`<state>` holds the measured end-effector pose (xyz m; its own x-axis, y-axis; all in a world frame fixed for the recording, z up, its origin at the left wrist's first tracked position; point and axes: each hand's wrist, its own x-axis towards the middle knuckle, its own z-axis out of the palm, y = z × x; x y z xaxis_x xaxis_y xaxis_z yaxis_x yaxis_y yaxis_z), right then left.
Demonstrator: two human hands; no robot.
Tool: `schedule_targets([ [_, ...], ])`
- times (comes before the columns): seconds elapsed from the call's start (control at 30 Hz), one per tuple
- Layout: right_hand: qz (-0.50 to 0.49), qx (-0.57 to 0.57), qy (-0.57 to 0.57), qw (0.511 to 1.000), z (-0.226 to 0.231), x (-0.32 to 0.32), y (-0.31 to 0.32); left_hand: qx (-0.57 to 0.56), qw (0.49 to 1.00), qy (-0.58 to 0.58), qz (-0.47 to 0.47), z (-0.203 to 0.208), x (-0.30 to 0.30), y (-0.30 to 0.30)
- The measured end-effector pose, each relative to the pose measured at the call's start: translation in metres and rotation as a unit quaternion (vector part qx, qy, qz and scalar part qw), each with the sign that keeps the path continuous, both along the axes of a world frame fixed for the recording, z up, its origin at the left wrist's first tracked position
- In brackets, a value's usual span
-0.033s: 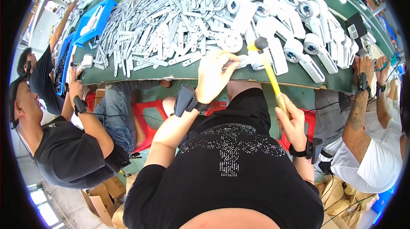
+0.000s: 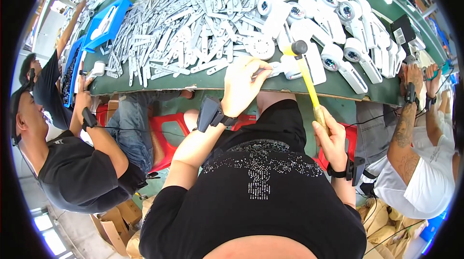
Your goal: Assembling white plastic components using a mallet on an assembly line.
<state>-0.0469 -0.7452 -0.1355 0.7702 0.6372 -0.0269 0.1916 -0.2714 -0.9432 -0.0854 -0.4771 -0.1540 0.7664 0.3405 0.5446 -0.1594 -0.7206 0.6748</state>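
My right hand is closed around the handle of a mallet with a yellow shaft and a black-and-yellow head. The mallet's head is above a white plastic part at the table's near edge and hides some of it. My left hand pinches a small light-grey piece whose far end meets that white part. Just beyond my left fingertips lies a round white part with a ribbed face. A large heap of flat grey strips spreads across the table behind my left hand.
White handheld housings with round ends are piled on the right of the green table. A blue tray stands at the left. One co-worker sits on my left, another on my right. Red stools are below.
The mallet's head has shifted slightly to the right, and its handle has tilted a little. My left hand stays in place on the grey piece.
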Motion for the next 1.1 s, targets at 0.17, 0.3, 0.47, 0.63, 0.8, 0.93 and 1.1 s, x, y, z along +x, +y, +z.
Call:
schedule_targets([
  [0.17, 0.024, -0.042, -0.028, 0.998, 0.011, 0.002, 0.001, -0.018, 1.000, 0.016, -0.017, -0.006, -0.001, 0.003],
  [0.3, -0.001, 0.020, -0.075, 0.997, 0.011, -0.002, -0.002, -0.082, 0.996, 0.015, -0.030, -0.007, 0.001, 0.000],
  [0.47, 0.032, -0.029, -0.073, 0.996, 0.015, -0.001, 0.000, -0.041, 0.999, 0.008, -0.020, -0.007, -0.002, 0.006],
  [0.63, 0.040, -0.055, -0.059, 0.996, 0.019, -0.002, 0.002, -0.024, 0.998, 0.061, 0.007, -0.003, -0.013, 0.010],
  [0.8, 0.049, 0.008, -0.111, 0.993, 0.023, -0.008, 0.001, 0.035, 0.998, 0.047, 0.011, -0.011, -0.018, 0.019],
  [0.93, 0.083, -0.052, -0.105, 0.990, 0.019, -0.006, 0.008, -0.004, 0.999, 0.041, 0.008, -0.018, -0.011, 0.022],
  [1.1, 0.069, -0.015, -0.119, 0.990, 0.023, -0.010, 0.008, -0.001, 1.000, 0.027, 0.000, -0.015, -0.013, 0.021],
])
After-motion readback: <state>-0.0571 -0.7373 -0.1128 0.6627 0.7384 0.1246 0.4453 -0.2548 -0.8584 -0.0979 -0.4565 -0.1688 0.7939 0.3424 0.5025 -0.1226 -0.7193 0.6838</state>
